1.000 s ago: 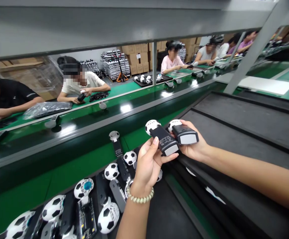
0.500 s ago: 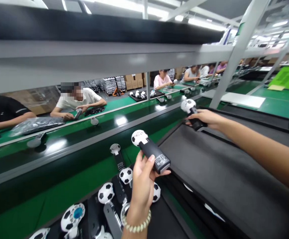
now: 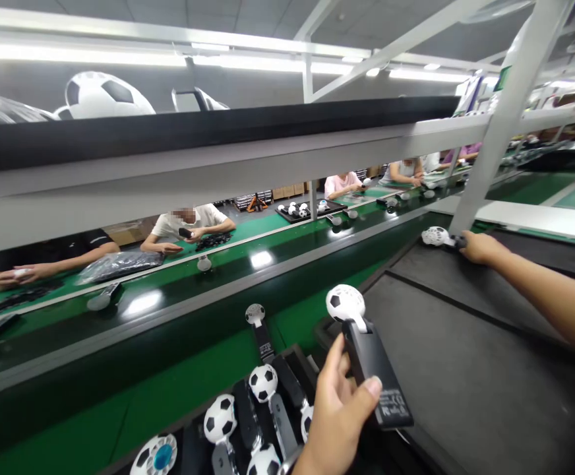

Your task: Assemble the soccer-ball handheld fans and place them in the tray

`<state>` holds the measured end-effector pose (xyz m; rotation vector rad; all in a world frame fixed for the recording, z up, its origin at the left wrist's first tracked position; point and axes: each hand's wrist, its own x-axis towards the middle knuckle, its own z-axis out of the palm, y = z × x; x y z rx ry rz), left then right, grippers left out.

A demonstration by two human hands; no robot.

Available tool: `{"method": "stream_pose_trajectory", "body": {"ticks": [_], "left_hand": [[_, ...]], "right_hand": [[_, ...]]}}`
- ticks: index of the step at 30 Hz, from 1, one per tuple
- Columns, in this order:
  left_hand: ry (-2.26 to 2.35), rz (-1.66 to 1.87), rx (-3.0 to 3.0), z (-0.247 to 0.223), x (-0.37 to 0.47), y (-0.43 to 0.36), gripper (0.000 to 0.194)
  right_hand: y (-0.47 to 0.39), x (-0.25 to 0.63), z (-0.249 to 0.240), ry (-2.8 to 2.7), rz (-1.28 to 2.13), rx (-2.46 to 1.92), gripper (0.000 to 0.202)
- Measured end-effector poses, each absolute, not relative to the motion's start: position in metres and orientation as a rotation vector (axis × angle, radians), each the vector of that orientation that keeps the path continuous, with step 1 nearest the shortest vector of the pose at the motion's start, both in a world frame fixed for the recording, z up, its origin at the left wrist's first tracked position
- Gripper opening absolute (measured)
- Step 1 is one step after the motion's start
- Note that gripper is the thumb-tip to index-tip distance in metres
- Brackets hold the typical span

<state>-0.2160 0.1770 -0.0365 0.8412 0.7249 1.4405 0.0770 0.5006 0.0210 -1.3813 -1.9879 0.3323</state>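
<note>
My left hand (image 3: 339, 412) is closed round the black handle of a handheld fan (image 3: 374, 373), whose round head has a white and black football pattern. Small white print shows near the handle's lower end. My right hand (image 3: 485, 249) grips the dark handle of a second football-headed fan (image 3: 436, 236), at the far end of a black tray (image 3: 430, 343) on the right. Its fingers are partly hidden behind the hand. Left of my left hand, several more football fans (image 3: 221, 419) lie side by side in another dark tray. One fan (image 3: 260, 330) rests beyond them, head away from me.
A green conveyor belt (image 3: 228, 270) crosses in front, with fans lying on it. Co-workers sit along its far side, near a plastic bag (image 3: 119, 266). A grey shelf beam (image 3: 248, 158) runs overhead, and a slanted post (image 3: 510, 112) stands at right.
My view has tilted up and shifted left. My right hand has moved its fan farther right over the tray. My left hand still holds its fan, now turned more upright.
</note>
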Motion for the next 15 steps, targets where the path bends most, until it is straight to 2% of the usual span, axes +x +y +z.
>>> {"method": "stream_pose_trajectory", "body": {"ticks": [3,5,6,7,8,10,12,13,15], "left_hand": [[0.765,1.377,0.985,-0.042,-0.213,0.176,0.086],[0.865,1.281,1.111,-0.042,-0.211,0.174,0.084],[0.930,1.216,1.180,-0.041,-0.210,0.173,0.083],[0.995,1.145,1.245,-0.039,-0.208,0.172,0.081],[1.046,1.075,1.311,-0.036,-0.206,0.171,0.080],[1.097,0.979,1.411,-0.029,-0.202,0.170,0.074],[1.154,0.994,1.459,-0.024,-0.198,0.172,0.055],[1.216,1.059,1.481,-0.023,-0.196,0.174,0.045],[1.438,1.280,1.515,-0.025,-0.193,0.182,0.040]], "right_hand": [[0.483,0.049,0.026,-1.991,0.375,-1.393,0.049],[0.450,0.026,0.037,-2.137,0.532,-1.262,0.060],[0.428,0.016,0.044,-2.273,0.686,-1.132,0.063],[0.403,0.007,0.051,-2.501,0.975,-0.854,0.076],[0.378,-0.001,0.058,-2.687,1.128,-0.618,0.088],[0.339,-0.008,0.069,-2.941,1.075,-0.428,0.082],[0.324,-0.003,0.074,-3.027,1.001,-0.390,0.064],[0.328,0.003,0.074,-3.011,0.980,-0.412,0.057],[0.352,0.022,0.069,-2.891,0.885,-0.576,0.052]]}}
